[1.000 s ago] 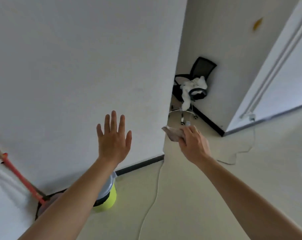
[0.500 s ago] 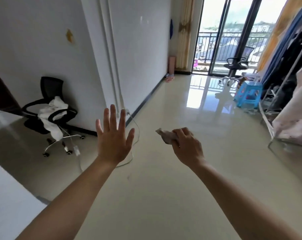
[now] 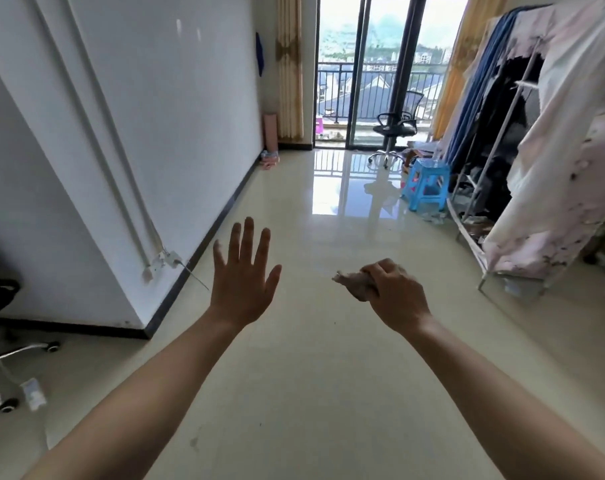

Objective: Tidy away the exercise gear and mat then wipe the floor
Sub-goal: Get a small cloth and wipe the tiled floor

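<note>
My right hand is closed around a crumpled grey-brown cloth, held out at waist height over the glossy cream floor. The cloth's loose end sticks out to the left of my fist. My left hand is raised beside it, palm forward, fingers spread and empty. A rolled pink mat stands upright in the far corner by the curtain, with small pink items on the floor beside it. A few dark specks mark the floor in front of me.
A white wall corner with black skirting juts out on my left; a black office chair stands behind it. On the right are a covered clothes rack and a blue stool. Another chair stands by the balcony door.
My view has swung right, from a white wall and bucket to the long room toward the balcony. Both hands keep their pose: left spread, right gripping the cloth.
</note>
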The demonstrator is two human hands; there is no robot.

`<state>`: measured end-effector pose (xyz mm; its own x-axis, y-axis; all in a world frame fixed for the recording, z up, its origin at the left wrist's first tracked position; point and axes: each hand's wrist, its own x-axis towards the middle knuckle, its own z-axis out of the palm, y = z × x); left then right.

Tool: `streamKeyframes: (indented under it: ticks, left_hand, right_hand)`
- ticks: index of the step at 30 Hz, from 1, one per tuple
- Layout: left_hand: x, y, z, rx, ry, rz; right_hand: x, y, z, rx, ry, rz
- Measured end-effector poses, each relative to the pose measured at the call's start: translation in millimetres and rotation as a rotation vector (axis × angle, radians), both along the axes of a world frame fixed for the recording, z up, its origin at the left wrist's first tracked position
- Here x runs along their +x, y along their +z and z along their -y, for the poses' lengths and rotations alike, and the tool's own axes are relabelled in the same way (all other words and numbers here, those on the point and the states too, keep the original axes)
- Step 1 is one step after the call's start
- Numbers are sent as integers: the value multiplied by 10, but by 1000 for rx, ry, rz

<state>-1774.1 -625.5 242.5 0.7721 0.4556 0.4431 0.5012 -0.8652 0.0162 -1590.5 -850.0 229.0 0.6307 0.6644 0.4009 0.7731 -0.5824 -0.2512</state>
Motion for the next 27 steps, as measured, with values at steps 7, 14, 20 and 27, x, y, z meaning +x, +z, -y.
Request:
streamKeyframes:
  ticks: [7,14,20,27]
  left_hand:
    - [1806,283,-933,-3,-155,-19]
    - [3644,-76,-1331,19,-255,-76]
    - [5408,-257,-1748,39,-212,-130]
    - [7061,140,-2429,58,-119,-50]
  right_hand:
    - [1327,329,-426,29,-237,73]
    - [2959,-71,-766,71,-375,-7]
    - [4708,-394,-1381,57,-321,-135]
    - [6682,11,-2435,83,-171,-161]
